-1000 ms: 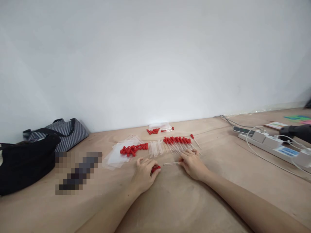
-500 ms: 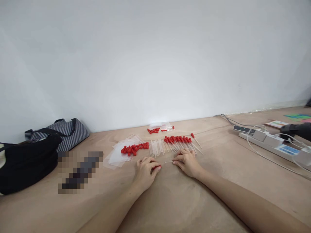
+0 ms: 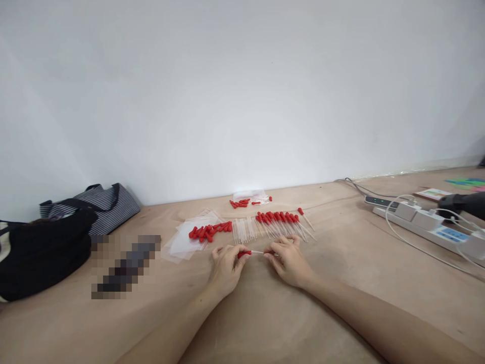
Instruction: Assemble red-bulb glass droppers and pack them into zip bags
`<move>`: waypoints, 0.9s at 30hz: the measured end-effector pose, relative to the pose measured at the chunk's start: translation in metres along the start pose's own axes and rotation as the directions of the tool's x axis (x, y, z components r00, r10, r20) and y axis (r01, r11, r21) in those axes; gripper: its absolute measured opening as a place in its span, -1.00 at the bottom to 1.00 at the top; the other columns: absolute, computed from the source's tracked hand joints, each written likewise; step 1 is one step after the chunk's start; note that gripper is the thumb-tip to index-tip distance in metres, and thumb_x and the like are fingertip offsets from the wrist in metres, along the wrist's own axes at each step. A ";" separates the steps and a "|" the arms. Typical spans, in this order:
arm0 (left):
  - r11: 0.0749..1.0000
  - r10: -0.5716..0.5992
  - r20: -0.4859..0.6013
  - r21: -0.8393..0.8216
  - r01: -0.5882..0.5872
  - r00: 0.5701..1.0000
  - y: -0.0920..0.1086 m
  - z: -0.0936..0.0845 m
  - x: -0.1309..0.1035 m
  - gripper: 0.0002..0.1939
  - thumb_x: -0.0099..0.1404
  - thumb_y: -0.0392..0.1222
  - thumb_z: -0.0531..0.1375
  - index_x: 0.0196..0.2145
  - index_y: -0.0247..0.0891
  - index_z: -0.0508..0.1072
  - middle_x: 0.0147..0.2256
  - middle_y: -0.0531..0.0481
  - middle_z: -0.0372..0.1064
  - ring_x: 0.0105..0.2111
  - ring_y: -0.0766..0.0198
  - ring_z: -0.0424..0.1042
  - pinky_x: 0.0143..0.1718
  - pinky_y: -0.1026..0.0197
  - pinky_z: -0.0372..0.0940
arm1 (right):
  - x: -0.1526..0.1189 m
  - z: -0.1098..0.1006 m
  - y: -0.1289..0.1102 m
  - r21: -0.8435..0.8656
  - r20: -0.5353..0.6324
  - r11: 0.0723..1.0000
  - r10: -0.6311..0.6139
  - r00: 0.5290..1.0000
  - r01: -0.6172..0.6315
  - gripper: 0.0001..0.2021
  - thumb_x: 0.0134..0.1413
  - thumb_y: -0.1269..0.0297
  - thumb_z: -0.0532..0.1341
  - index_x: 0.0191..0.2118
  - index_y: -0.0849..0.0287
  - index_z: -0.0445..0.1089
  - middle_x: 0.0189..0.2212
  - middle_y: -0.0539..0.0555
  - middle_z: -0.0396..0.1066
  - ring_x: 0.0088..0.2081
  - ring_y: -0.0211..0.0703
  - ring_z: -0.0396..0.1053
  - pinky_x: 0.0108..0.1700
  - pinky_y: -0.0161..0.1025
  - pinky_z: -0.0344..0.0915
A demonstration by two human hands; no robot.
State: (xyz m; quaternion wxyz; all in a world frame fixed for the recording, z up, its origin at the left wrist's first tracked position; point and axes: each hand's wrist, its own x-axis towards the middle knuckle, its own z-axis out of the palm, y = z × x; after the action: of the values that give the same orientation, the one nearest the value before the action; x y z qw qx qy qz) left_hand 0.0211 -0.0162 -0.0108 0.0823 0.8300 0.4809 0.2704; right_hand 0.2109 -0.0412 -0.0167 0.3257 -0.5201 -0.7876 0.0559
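Observation:
My left hand (image 3: 228, 265) pinches a red rubber dropper bulb (image 3: 244, 253) with its narrow end pointing right. Between thumb and fingers of my right hand (image 3: 284, 258) is a thin clear dropper tube (image 3: 258, 252). The tube's left end meets the bulb's mouth; how far in it sits I cannot tell. Just beyond my hands lies a row of bare clear tubes (image 3: 244, 230). To their right is a row of droppers with red bulbs (image 3: 278, 217), and one more dropper (image 3: 306, 219) lies apart. Loose red bulbs (image 3: 206, 232) are heaped on the left.
Flat clear plastic bags (image 3: 182, 247) lie under and beside the loose bulbs. More red pieces (image 3: 239, 203) and a small bag (image 3: 250, 195) are near the wall. Cloth bags (image 3: 49, 253) stand at left, a power strip (image 3: 428, 225) with cables at right.
The tube in my right hand has moved left and up to meet the red bulb. My left hand has tilted the bulb up slightly, showing more of it.

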 end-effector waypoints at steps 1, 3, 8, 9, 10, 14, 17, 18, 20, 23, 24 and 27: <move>1.000 0.005 -0.007 -0.006 -0.005 1.000 0.000 0.000 0.000 -0.84 0.25 -0.13 0.00 -0.34 -0.12 0.36 -0.34 0.12 0.42 -0.27 0.24 0.33 -0.08 0.03 -0.08 | 0.000 0.000 0.000 0.000 0.000 1.000 -0.008 1.000 0.008 -0.80 0.12 0.30 -0.01 -0.37 0.12 0.34 -0.41 0.02 0.41 -0.26 -0.18 0.23 -0.05 -0.10 -0.17; 1.000 0.016 -0.027 -0.014 -0.016 1.000 -0.002 0.001 0.000 -0.84 0.24 -0.14 0.00 -0.34 -0.12 0.37 -0.33 0.12 0.42 -0.27 0.25 0.33 -0.08 0.03 -0.07 | -0.001 0.001 0.000 -0.003 0.001 0.999 -0.032 0.999 0.032 -0.80 0.12 0.29 0.00 -0.35 0.08 0.36 -0.45 0.00 0.41 -0.28 -0.20 0.22 -0.08 -0.13 -0.16; 0.999 0.034 -0.039 -0.030 -0.036 0.999 -0.004 0.003 0.001 -0.85 0.23 -0.15 0.02 -0.35 -0.15 0.37 -0.36 0.09 0.43 -0.30 0.24 0.33 -0.09 0.03 -0.06 | -0.003 0.003 0.000 0.016 0.003 0.996 -0.092 0.996 0.092 -0.83 0.10 0.27 0.05 -0.36 0.07 0.40 -0.55 -0.03 0.38 -0.35 -0.24 0.19 -0.15 -0.17 -0.13; 0.998 0.043 -0.039 -0.037 -0.044 0.998 -0.004 0.004 0.000 -0.85 0.22 -0.16 0.02 -0.36 -0.16 0.37 -0.37 0.09 0.43 -0.31 0.24 0.33 -0.09 0.03 -0.06 | -0.003 0.004 0.000 0.029 0.001 0.995 -0.098 0.995 0.098 -0.83 0.09 0.27 0.06 -0.37 0.08 0.40 -0.56 -0.03 0.37 -0.36 -0.24 0.19 -0.16 -0.17 -0.13; 0.998 0.055 -0.040 -0.042 -0.056 0.998 -0.004 0.003 0.000 -0.86 0.22 -0.17 0.02 -0.37 -0.16 0.37 -0.38 0.09 0.42 -0.31 0.24 0.33 -0.09 0.03 -0.06 | -0.003 0.003 0.000 0.039 0.000 0.994 -0.106 0.994 0.106 -0.83 0.09 0.27 0.06 -0.37 0.08 0.40 -0.56 -0.03 0.37 -0.36 -0.24 0.18 -0.17 -0.17 -0.13; 0.993 0.112 -0.045 -0.029 -0.114 0.993 -0.002 0.002 -0.002 -0.87 0.21 -0.19 0.04 -0.39 -0.18 0.37 -0.42 0.09 0.41 -0.33 0.25 0.33 -0.09 0.01 -0.08 | -0.002 0.001 0.002 0.026 -0.017 0.987 -0.155 0.988 0.156 -0.82 0.08 0.30 0.06 -0.38 0.08 0.41 -0.55 -0.01 0.38 -0.35 -0.22 0.16 -0.18 -0.14 -0.14; 0.988 0.155 -0.044 -0.003 -0.155 0.987 0.000 0.000 -0.003 -0.88 0.21 -0.20 0.04 -0.40 -0.19 0.37 -0.44 0.09 0.40 -0.35 0.25 0.32 -0.08 -0.01 -0.10 | -0.002 -0.003 0.003 0.017 0.008 0.985 -0.172 0.985 0.172 -0.84 0.05 0.34 0.09 -0.40 0.08 0.41 -0.56 -0.01 0.38 -0.34 -0.20 0.15 -0.17 -0.12 -0.16; 0.985 0.170 -0.040 0.001 -0.170 0.985 0.001 0.000 -0.003 -0.88 0.21 -0.20 0.04 -0.41 -0.19 0.37 -0.45 0.09 0.40 -0.35 0.25 0.32 -0.08 -0.01 -0.11 | -0.002 -0.003 0.002 0.019 0.026 0.985 -0.170 0.985 0.170 -0.85 0.05 0.34 0.09 -0.40 0.08 0.41 -0.56 -0.02 0.38 -0.34 -0.20 0.15 -0.16 -0.11 -0.17; 0.981 0.196 -0.023 -0.001 -0.196 0.980 0.001 -0.001 -0.003 -0.88 0.20 -0.19 0.05 -0.42 -0.19 0.38 -0.45 0.10 0.40 -0.36 0.26 0.33 -0.07 -0.02 -0.13 | -0.002 -0.004 0.000 0.028 0.048 0.987 -0.159 0.986 0.158 -0.86 0.04 0.35 0.09 -0.41 0.09 0.40 -0.55 -0.03 0.38 -0.33 -0.21 0.15 -0.15 -0.12 -0.18; 0.980 0.200 -0.024 -0.013 -0.200 0.980 0.001 0.000 -0.002 -0.87 0.20 -0.17 0.06 -0.41 -0.18 0.38 -0.47 0.10 0.40 -0.37 0.26 0.33 -0.06 -0.03 -0.14 | -0.003 -0.003 -0.003 0.045 0.040 0.991 -0.125 0.991 0.123 -0.84 0.05 0.37 0.06 -0.42 0.12 0.37 -0.54 -0.04 0.38 -0.33 -0.23 0.15 -0.14 -0.13 -0.18; 0.980 0.198 -0.029 -0.018 -0.199 0.980 0.001 0.000 -0.002 -0.87 0.20 -0.17 0.06 -0.41 -0.18 0.38 -0.47 0.10 0.39 -0.38 0.26 0.33 -0.06 -0.03 -0.14 | -0.003 -0.003 -0.004 0.050 0.039 0.992 -0.114 0.993 0.112 -0.84 0.06 0.37 0.05 -0.43 0.13 0.36 -0.55 -0.04 0.37 -0.33 -0.24 0.15 -0.14 -0.14 -0.18; 0.977 0.210 -0.037 -0.037 -0.211 0.977 0.001 0.000 -0.003 -0.88 0.18 -0.16 0.08 -0.43 -0.19 0.38 -0.49 0.11 0.39 -0.40 0.28 0.33 -0.06 -0.03 -0.13 | -0.003 -0.002 -0.005 0.066 0.063 0.993 -0.100 0.993 0.096 -0.82 0.07 0.38 0.03 -0.47 0.16 0.34 -0.58 -0.06 0.34 -0.35 -0.26 0.14 -0.14 -0.15 -0.18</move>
State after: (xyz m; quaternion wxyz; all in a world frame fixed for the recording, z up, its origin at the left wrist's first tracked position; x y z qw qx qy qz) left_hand 0.0209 -0.0188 -0.0114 0.0620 0.8698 0.3859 0.3011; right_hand 0.2085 -0.0465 -0.0142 0.3178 -0.4682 -0.8204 0.0818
